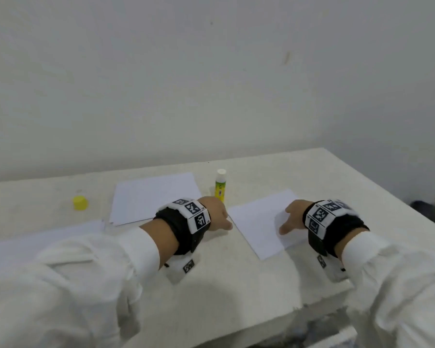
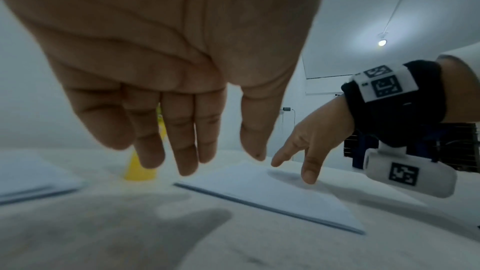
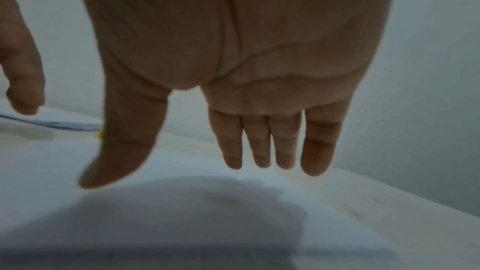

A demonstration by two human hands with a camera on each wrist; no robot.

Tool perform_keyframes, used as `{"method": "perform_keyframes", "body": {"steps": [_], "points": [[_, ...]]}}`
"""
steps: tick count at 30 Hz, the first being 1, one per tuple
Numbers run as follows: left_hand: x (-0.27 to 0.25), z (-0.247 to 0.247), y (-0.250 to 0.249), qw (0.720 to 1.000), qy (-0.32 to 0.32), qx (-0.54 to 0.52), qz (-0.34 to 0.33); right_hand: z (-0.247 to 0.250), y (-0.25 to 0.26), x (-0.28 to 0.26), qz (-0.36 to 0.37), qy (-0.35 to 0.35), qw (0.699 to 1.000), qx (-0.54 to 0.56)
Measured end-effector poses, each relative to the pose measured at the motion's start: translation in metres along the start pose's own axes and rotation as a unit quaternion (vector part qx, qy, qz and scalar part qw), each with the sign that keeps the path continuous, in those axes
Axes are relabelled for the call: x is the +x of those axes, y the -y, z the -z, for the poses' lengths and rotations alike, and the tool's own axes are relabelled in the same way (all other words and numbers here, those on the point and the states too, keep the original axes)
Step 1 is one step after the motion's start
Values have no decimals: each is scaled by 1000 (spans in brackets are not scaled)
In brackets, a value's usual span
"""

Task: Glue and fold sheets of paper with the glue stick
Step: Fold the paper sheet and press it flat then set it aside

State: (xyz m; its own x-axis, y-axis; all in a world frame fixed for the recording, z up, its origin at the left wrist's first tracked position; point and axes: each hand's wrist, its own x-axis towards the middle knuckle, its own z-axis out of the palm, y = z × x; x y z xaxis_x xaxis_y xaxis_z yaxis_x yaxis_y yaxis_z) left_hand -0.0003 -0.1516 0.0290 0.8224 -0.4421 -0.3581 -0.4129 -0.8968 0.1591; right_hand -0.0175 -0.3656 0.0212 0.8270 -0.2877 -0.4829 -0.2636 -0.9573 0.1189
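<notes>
Both hands hover low over the table [image 1: 312, 172], palms down, fingers straight and relaxed, grasping nothing. Left hand [image 1: 217, 214] sits just off the left edge of the near sheet of paper [image 1: 256, 222]; right hand [image 1: 293, 218] is over that sheet's right half, casting a shadow on it. From the wrist views, neither set of fingertips clearly touches the paper; contact cannot be told. The sheet lies flat between the hands, skewed, long axis running from near-left toward far-right. Glue stick [image 1: 220, 185] stands upright, uncapped, just beyond the left hand and beside the sheet's far-left corner; the left hand is plainly the nearer to it. Its yellow cap [image 1: 80, 202] rests well apart at far left. A paper stack [image 1: 153, 197] lies left of the glue stick, more paper [image 1: 35, 237] at the near-left edge. Judgement: either the sheet gets pinned and folded across its long axis, or the left hand reaches forward for the stick.
</notes>
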Motion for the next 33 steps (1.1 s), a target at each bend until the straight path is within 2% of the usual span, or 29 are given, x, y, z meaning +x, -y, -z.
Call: {"method": "perform_keyframes", "body": {"steps": [3,7,13,24,26,29,31,33], "points": [[16,-13,-32,1000,22,7,8,-16,-23,-6,12,41,999,-14],[32,-26,-51,999,32,14,32,-28,-25,-5,-17,26,999,26],[40,-27,-56,996,31,49,68,-37,-22,17,-38,22,999,23],[40,-22,-65,998,21,21,60,-39,-19,18,-18,9,1000,2],[40,-23,-67,998,16,-11,59,-37,-19,17,-21,10,1000,7],[35,-24,-69,990,-12,-131,42,-37,-21,14,-21,9,999,31],[31,-24,-69,972,-66,-221,43,-37,-22,12,-16,5,999,45],[27,-25,-68,935,-103,-331,77,-36,-23,7,-7,-2,999,53]]}}
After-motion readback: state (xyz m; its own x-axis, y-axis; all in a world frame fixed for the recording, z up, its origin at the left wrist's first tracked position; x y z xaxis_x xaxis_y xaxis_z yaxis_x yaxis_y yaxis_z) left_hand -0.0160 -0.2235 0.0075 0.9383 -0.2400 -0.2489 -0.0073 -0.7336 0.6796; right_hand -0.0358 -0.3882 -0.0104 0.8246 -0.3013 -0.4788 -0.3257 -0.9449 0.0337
